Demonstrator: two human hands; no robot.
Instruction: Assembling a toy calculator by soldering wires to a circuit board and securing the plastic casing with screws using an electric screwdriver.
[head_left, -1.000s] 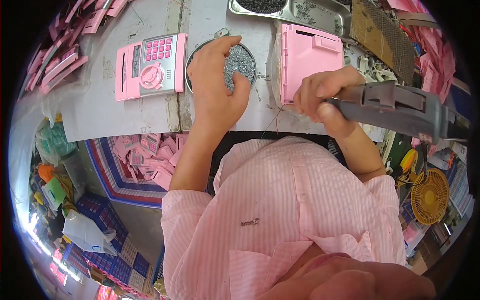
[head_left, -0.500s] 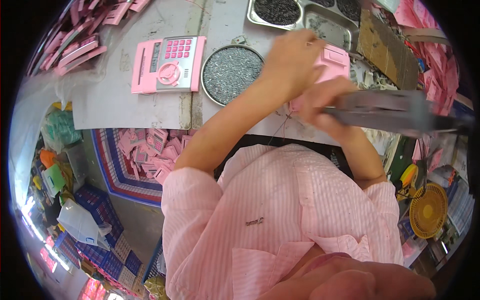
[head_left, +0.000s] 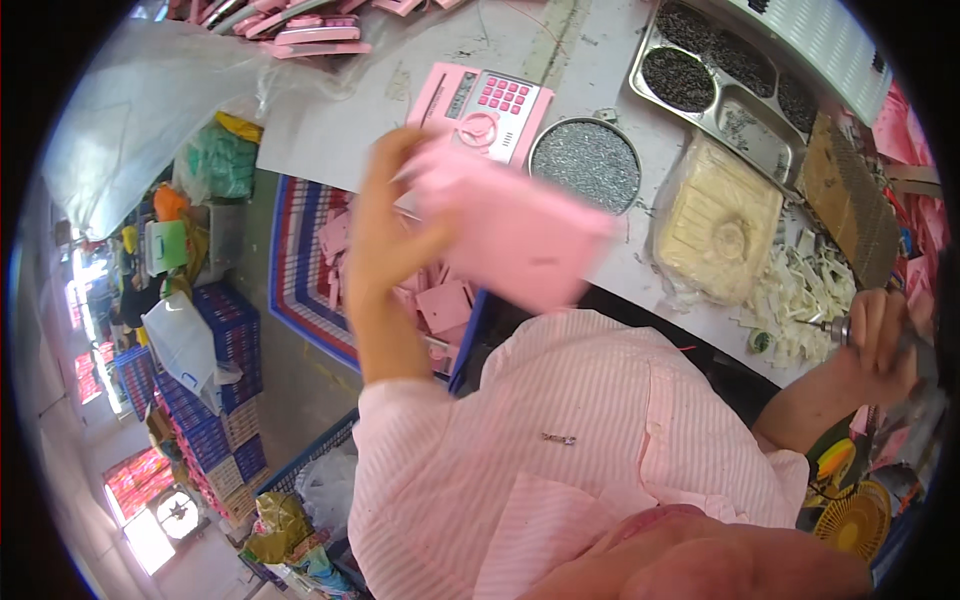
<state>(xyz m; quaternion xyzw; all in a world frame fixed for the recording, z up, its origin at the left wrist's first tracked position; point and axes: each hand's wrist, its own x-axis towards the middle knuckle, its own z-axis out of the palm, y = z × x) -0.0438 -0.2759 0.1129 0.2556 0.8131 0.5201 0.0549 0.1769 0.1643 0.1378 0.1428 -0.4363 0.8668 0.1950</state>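
Observation:
My left hand [head_left: 388, 225] is closed on the edge of a pink plastic panel [head_left: 525, 235], which is blurred by motion and held above the front edge of the table. Over at the right side, my right hand [head_left: 880, 335] grips a power screwdriver [head_left: 838, 328]; its thin bit points left over a pile of small white plastic parts [head_left: 800, 300]. A pink and silver keypad panel [head_left: 500, 115] with a round dial lies on the table behind the held panel. Beside it stands a round dish [head_left: 588, 165] of small silver screws.
A blue, white and red basket [head_left: 285, 270] of pink panels is below the table edge. A plastic-wrapped cream block [head_left: 715, 225] lies near a metal tray [head_left: 745, 115] of dark screws. Pink panels [head_left: 315, 35] are heaped at the far left; cardboard [head_left: 850, 190] leans right.
My left hand has swung left with the pink panel, off the work spot, uncovering the cream block. My right hand has moved right with the screwdriver. The view has turned.

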